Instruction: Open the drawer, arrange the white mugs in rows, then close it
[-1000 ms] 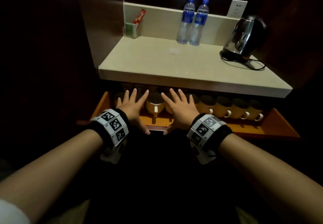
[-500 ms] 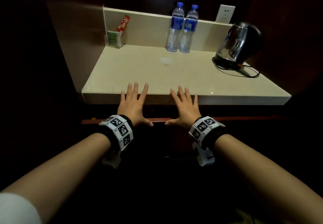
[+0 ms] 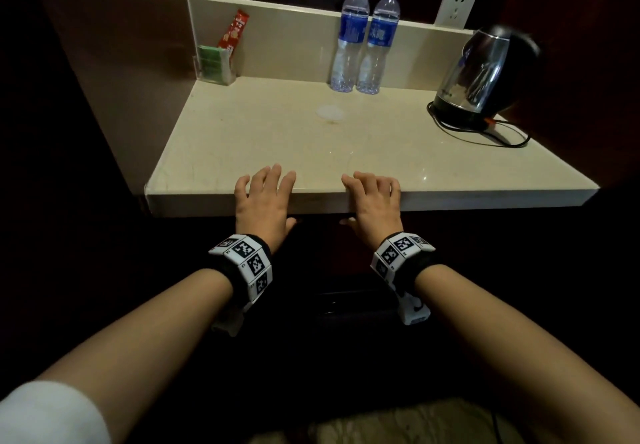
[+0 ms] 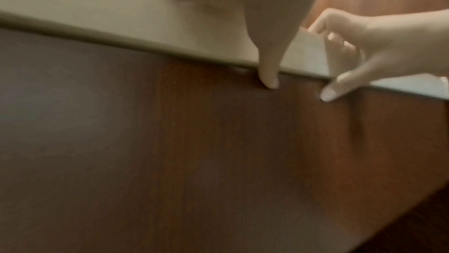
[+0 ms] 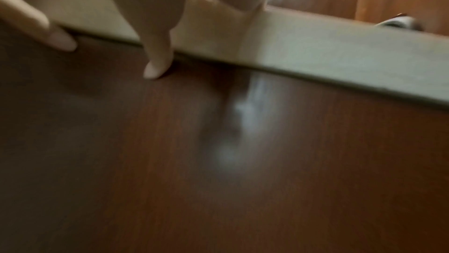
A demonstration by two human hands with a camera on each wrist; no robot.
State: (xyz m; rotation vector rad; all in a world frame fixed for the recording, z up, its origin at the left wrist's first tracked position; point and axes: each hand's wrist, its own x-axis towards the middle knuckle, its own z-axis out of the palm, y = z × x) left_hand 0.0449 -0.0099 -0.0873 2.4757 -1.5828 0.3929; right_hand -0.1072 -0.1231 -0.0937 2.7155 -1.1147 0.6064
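The drawer is pushed fully in; its brown wooden front point(image 4: 218, 142) sits flush under the beige counter point(image 3: 311, 153). The white mugs are hidden inside. My left hand point(image 3: 265, 201) and right hand point(image 3: 374, 201) lie side by side over the counter's front edge. Their fingers rest loosely bent on the top and hold nothing. In the left wrist view my left thumb point(image 4: 268, 78) touches the drawer front just under the counter lip. In the right wrist view my right thumb point(image 5: 155, 69) touches the drawer front point(image 5: 243, 161) the same way.
Two water bottles point(image 3: 363, 38) stand at the back of the counter. A black and steel kettle point(image 3: 485, 76) with its cord sits at the right, below a wall socket point(image 3: 455, 5). A clear holder with sachets point(image 3: 216, 63) is in the back left corner. Dark wood walls close both sides.
A second ago the drawer stood open with a row of mugs showing. Both hands pushed it in until it shut, then slid up onto the counter edge, fingers bending.
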